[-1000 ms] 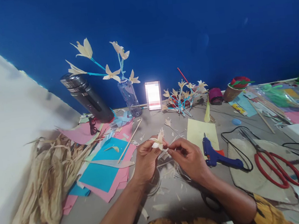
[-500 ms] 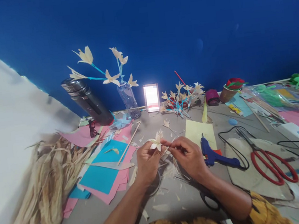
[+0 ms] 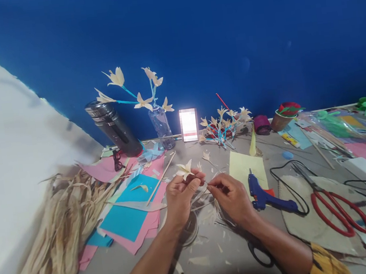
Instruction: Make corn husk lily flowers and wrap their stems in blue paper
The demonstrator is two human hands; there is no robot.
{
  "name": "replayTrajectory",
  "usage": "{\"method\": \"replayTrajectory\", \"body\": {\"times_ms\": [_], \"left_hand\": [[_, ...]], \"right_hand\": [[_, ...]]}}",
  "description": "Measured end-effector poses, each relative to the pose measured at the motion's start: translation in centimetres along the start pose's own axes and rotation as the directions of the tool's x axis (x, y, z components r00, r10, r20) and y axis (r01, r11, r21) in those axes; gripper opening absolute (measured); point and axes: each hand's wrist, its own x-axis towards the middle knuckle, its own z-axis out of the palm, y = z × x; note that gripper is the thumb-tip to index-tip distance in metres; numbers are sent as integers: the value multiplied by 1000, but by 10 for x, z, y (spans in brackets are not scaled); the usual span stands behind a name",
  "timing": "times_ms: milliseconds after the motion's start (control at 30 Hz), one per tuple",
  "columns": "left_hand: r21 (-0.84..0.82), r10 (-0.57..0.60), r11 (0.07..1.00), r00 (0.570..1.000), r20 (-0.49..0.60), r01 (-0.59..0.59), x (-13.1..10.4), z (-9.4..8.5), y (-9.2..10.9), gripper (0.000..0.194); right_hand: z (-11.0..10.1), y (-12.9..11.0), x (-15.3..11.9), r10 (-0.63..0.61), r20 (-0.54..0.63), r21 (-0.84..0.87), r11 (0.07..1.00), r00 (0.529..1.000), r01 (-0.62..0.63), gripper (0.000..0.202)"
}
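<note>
Between the thumb and fingers of my left hand point(image 3: 180, 198) is a cream flower point(image 3: 184, 170) with pointed petals that look like dried husk. Its head pokes out above the thumb and leans to the left. Close by on the right, my right hand point(image 3: 231, 195) pinches the flower's thin stem with thumb and forefinger; the exact fingertip contact is too small to make out. A similar small flower point(image 3: 206, 156) on a thin stem lies on the table just beyond the hands. Husk scraps point(image 3: 198, 261) and a loop of wire are scattered below them.
To the right lie a blue glue gun point(image 3: 257, 194), its black cord and red-handled scissors point(image 3: 336, 212). On the left are dried husks point(image 3: 54, 237) and blue and pink paper point(image 3: 126, 221). A flask point(image 3: 115, 129), a bottle vase point(image 3: 161, 128) and blue-stemmed flowers point(image 3: 221, 128) stand behind.
The flower in my left hand has tipped over to the left, and its face no longer points at me. Both hands stay close together. The view has shifted slightly.
</note>
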Motion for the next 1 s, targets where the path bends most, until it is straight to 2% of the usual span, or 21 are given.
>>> {"method": "replayTrajectory", "body": {"times_ms": [300,500,633,733,900,1000], "left_hand": [[48,75,996,997,-22,-74,1,-5,-3,11],[66,65,996,992,-106,-58,4,-7,-1,14],[36,3,999,993,-117,1,2,-6,0,16],[-11,-22,1000,989,-144,20,1,-4,6,17],[-73,52,995,976,-213,-69,6,-6,24,24],[-79,36,995,972,-230,-55,12,-8,29,25]], "right_hand": [[1,-1,0,54,67,-42,998,996,-51,5],[0,1,-2,60,110,-74,996,992,-52,6],[-1,0,-2,40,105,-78,996,994,-32,10],[-1,-1,-1,45,100,-78,996,994,-37,10],[-1,-5,-4,9,145,-85,996,989,4,8],[-2,-8,-4,-17,181,-89,995,983,33,10]]}}
